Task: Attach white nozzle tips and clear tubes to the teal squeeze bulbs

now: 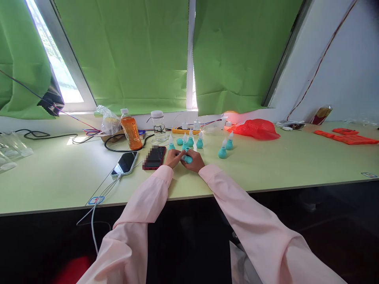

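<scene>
In the head view, my right hand (194,162) is closed around a teal squeeze bulb (187,159), which looks like the body of a nasal aspirator. My left hand (174,158) meets it from the other side, its fingers pinched together; a small pale part seems to be between them, but I cannot make it out. Several teal bulb aspirators with translucent pointed tips stand just beyond my hands, one of them (199,141) upright behind the right hand. Two more, including a nearer aspirator (222,150), stand to the right. A tipless teal bulb (179,141) sits behind my left hand.
Left of my hands lie a dark red-edged phone (154,157) and a white phone (124,163) with a cable over the table edge. Behind are an orange drink bottle (131,130), a lidded jar (159,128) and a red plastic bag (256,129). Transparent cups (14,146) lie far left.
</scene>
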The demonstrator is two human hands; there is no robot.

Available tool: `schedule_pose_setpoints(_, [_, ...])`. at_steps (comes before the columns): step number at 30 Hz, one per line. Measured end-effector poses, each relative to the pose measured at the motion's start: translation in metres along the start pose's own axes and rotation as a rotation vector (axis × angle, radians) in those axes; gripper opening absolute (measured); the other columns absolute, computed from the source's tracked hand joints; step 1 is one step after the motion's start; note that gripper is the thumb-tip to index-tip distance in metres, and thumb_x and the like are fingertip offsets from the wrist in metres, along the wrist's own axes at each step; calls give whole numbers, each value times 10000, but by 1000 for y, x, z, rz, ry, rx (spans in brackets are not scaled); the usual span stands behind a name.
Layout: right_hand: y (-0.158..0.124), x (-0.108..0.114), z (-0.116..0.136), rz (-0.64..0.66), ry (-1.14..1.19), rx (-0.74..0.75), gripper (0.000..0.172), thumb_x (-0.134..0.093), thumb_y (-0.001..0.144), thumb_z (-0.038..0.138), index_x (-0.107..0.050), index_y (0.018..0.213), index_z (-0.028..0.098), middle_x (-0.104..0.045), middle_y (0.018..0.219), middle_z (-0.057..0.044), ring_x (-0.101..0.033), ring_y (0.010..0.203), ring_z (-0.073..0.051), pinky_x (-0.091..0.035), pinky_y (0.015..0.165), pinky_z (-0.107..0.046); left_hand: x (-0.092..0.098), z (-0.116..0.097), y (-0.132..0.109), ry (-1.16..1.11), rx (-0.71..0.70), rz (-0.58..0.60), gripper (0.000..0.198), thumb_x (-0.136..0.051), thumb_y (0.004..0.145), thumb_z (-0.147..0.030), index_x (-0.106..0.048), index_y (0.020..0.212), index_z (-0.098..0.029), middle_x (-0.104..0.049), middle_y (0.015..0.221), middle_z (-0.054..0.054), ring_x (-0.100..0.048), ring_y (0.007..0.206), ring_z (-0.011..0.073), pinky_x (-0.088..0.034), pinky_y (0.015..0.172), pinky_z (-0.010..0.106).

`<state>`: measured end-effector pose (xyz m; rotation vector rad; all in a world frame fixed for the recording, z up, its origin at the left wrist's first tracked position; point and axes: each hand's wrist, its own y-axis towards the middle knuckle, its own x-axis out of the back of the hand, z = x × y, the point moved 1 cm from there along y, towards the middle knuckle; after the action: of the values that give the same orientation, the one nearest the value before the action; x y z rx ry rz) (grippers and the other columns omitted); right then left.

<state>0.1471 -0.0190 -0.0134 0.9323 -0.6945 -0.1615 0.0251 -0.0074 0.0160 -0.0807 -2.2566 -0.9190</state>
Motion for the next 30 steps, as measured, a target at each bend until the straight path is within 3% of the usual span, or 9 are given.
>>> schedule_pose_setpoints(4, [1, -1, -3, 2, 35, -23, 66, -537, 575, 221, -521, 586, 158, -520, 594, -16, -480, 571, -139, -382, 536, -248, 1, -3, -3, -26, -10, -11, 271, -509, 617, -340, -391, 450, -162, -318, 433, -52, -279, 441, 75, -183, 461, 219])
schedule_pose_setpoints(12, [1, -1, 4, 47, 114, -67, 97, -563, 552, 227, -566, 533, 132, -464, 468, 33, -442, 489, -100, -355, 452, -195, -6, 0, 0, -195, 99, -20, 341, -414, 639, -295, -241, 372, -173, -184, 415, -55, -207, 410, 63, -156, 431, 226])
schedule_pose_setpoints(21, [2, -1, 15, -56, 125, -119, 182, -556, 569, 283, -504, 461, 146, -412, 452, 37, -384, 466, -85, -340, 439, -200, -10, -1, 4, -461, 273, 38, 291, -403, 617, -280, -233, 403, -181, -179, 406, -65, -187, 362, 38, -161, 356, 190])
schedule_pose_setpoints(30, [2, 2, 16, -43, 121, -66, 223, -561, 568, 300, -442, 436, 166, -403, 448, 41, -367, 455, -83, -333, 444, -211, -6, -5, 4, -580, 345, 77, 299, -436, 602, -267, -235, 396, -185, -190, 375, -72, -205, 334, 33, -174, 331, 183])
